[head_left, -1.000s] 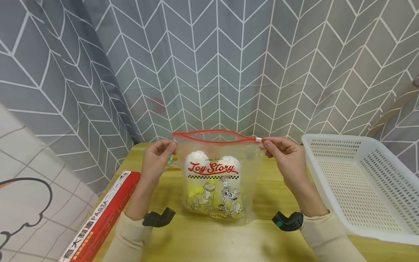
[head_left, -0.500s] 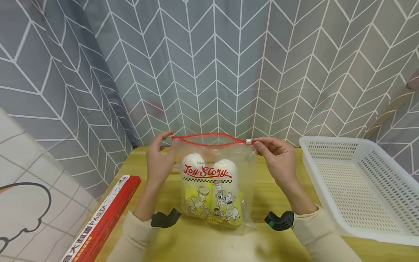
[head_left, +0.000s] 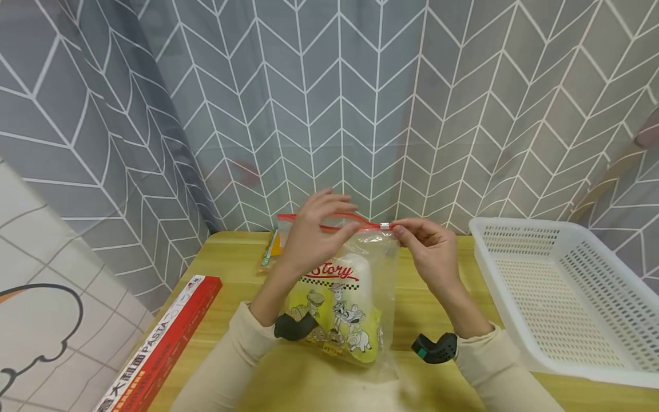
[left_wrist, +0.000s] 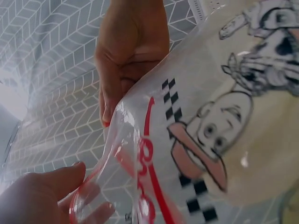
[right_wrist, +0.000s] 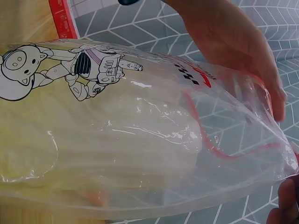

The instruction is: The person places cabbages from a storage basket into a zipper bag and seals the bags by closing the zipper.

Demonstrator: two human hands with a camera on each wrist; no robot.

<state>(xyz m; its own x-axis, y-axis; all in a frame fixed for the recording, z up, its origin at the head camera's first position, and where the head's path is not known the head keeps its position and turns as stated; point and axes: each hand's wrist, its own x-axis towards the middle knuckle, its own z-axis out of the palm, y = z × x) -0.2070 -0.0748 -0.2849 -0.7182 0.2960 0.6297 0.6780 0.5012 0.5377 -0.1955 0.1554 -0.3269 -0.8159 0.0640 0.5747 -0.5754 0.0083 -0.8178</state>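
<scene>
A clear slider bag [head_left: 383,286] with a red zip edge and "Toy Story" print stands on the table, holding pale white-and-yellow contents. My right hand [head_left: 429,249] pinches its top right corner, beside the white slider [head_left: 384,226]. The zip edge gapes left of the slider. My left hand [head_left: 316,232] is over the bag's mouth, fingers extended and thumb apart, covering part of the print. In the left wrist view, the left hand [left_wrist: 42,193] has its thumb and fingers on either side of the bag's edge, spread apart. The right wrist view shows the bag's side [right_wrist: 140,140] up close.
At the right stands a white plastic basket [head_left: 515,320]. A red-and-white pasta box [head_left: 165,343] lies along the table's left edge. Behind the bag is a small orange-and-green packet [head_left: 270,252]. A grey patterned curtain [head_left: 360,114] hangs behind the wooden table [head_left: 231,257].
My left hand has let go of the bag's top left corner and moved right, over the mouth. My right hand still pinches the right corner, slightly further left.
</scene>
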